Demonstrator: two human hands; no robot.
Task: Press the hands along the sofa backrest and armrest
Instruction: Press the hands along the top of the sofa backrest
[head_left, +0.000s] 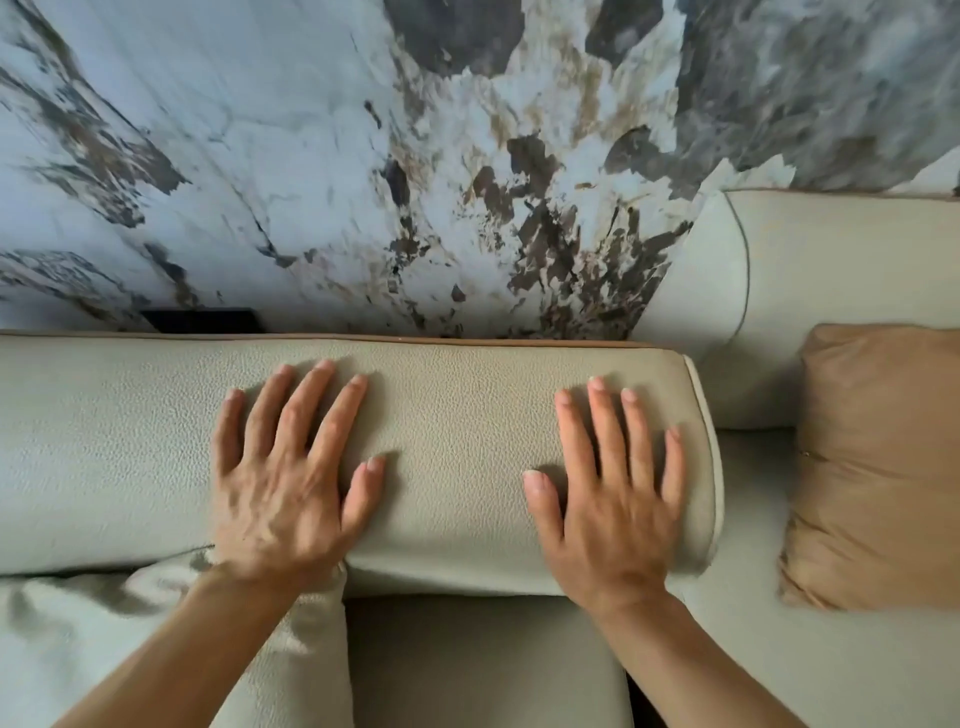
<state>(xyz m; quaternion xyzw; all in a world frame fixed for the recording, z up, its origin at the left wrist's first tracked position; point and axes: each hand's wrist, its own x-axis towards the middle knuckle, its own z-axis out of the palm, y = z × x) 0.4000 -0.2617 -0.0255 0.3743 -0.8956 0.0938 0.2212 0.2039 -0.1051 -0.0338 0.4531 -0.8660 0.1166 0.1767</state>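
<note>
A pale grey-green leather sofa backrest (452, 426) runs across the middle of the head view, with brown piping along its top edge. My left hand (291, 478) lies flat on it left of centre, fingers spread, palm down. My right hand (613, 493) rests flat near the backrest's rounded right end, fingers apart and pointing toward the wall. Both hands touch the leather and hold nothing. A second backrest section (831, 291) stands further right and back.
A marble-patterned wall (363, 156) rises directly behind the sofa. A tan cushion (878, 462) leans at the right. A pale cushion (104, 649) lies on the seat at lower left. The seat cushion (483, 665) shows between my forearms.
</note>
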